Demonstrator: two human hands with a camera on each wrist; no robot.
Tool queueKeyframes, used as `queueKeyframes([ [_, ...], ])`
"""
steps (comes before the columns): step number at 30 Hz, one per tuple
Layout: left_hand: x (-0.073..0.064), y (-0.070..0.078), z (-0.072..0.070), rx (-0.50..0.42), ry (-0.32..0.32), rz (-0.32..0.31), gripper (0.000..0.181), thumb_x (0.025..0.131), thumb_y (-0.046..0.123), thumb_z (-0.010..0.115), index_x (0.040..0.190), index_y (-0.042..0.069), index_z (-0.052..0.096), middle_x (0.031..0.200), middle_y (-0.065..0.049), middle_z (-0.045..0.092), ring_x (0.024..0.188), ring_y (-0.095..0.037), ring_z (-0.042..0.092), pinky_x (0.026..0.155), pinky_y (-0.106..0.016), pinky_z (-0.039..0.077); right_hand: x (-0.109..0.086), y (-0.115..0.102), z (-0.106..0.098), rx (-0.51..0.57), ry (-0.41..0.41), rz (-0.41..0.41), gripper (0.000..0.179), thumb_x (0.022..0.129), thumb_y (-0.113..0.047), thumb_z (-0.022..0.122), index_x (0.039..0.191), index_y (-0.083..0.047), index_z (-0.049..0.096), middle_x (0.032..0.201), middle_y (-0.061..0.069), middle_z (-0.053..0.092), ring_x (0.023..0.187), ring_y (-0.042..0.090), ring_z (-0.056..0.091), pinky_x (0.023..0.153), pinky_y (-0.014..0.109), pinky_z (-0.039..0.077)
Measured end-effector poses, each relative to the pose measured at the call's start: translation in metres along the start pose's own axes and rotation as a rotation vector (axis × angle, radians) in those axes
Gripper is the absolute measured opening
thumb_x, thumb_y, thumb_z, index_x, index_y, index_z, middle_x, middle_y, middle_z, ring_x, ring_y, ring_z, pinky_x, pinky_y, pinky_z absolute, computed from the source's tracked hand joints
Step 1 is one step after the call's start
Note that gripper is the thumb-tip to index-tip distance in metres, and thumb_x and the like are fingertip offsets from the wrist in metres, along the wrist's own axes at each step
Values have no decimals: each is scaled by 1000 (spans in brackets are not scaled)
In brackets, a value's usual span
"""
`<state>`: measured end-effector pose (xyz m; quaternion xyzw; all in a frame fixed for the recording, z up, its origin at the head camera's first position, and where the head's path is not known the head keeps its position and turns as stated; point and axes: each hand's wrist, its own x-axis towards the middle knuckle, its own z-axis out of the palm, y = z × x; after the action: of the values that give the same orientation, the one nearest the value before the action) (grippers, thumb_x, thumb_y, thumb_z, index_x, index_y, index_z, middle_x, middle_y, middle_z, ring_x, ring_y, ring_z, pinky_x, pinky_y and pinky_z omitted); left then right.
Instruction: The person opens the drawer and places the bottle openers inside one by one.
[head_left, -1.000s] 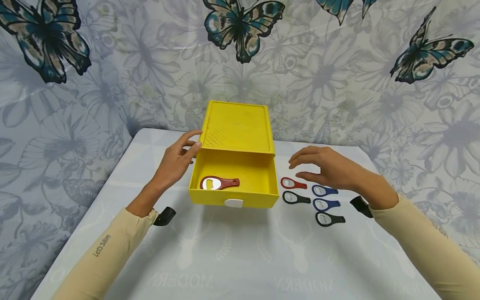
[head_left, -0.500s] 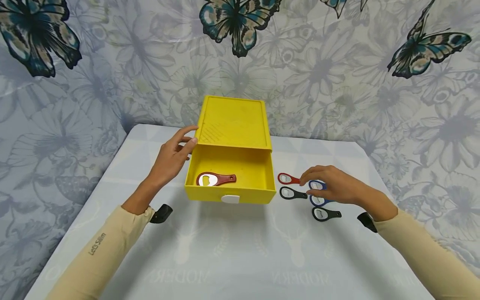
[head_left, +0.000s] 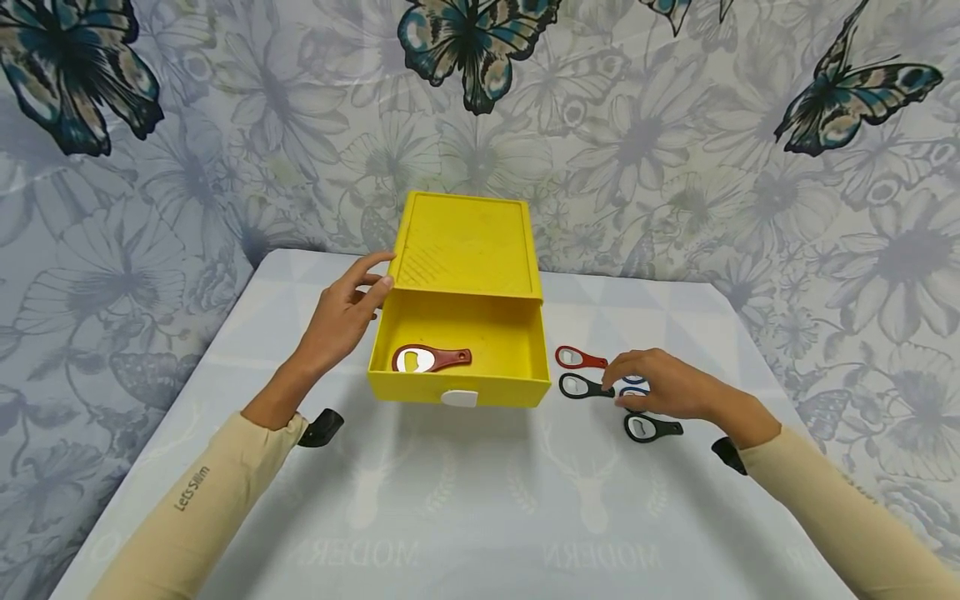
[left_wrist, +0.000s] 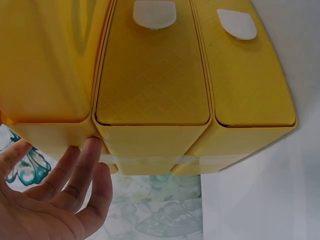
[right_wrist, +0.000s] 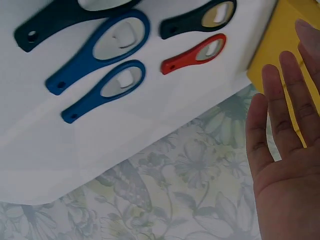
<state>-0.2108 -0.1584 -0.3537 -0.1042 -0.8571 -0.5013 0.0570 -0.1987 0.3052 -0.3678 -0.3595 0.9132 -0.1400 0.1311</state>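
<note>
My left hand [head_left: 337,321] touches the left side of the yellow drawer unit [head_left: 468,246] with its fingertips. The unit's top drawer [head_left: 502,325] is pulled out, and a dark red bottle opener [head_left: 450,357] lies inside. My right hand [head_left: 663,385] hovers over the bottle openers to the right, fingers extended, nothing held. Its fingers partly cover two blue openers in the head view; both the larger blue opener [right_wrist: 72,75] and the smaller blue opener [right_wrist: 85,107] show fully in the right wrist view. Nearby lie a red opener [head_left: 592,361], a black opener [head_left: 597,389] and another black opener [head_left: 663,428].
Two closed drawers with white tabs, the middle one [left_wrist: 152,80] and the lowest one [left_wrist: 250,80], sit under the open drawer. The white table [head_left: 480,517] backs onto a wall covering [head_left: 637,183] with butterflies and flowers.
My right hand has come down and slightly toward me, from beside the red opener to over the blue ones. The left hand keeps its place on the drawer unit; the head view shifted slightly.
</note>
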Motion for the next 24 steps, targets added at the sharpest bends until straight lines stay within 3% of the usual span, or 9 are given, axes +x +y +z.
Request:
queueKeyframes([
  [12,2,-1,0,5,8,13,51,105,49,43,154,33,39,138,-19,56,104,-36,64,89,-49,53,-14,17,23,21,-94,76,21,84,-12,80,104,-17,75,116,-4,69,113,24,63,96,49,53],
  [19,2,0,1,9,8,9,52,105,49,42,154,33,38,139,-18,56,105,-36,64,90,-50,53,-22,32,39,33,-82,41,23,84,-6,78,101,-22,76,110,-8,68,107,16,62,95,44,52],
  [24,1,-1,2,6,8,7,51,105,49,43,154,33,38,139,-18,55,105,-36,64,90,-52,54,-26,40,46,24,-88,75,23,84,-9,79,101,-25,76,114,-7,67,111,23,60,99,54,48],
])
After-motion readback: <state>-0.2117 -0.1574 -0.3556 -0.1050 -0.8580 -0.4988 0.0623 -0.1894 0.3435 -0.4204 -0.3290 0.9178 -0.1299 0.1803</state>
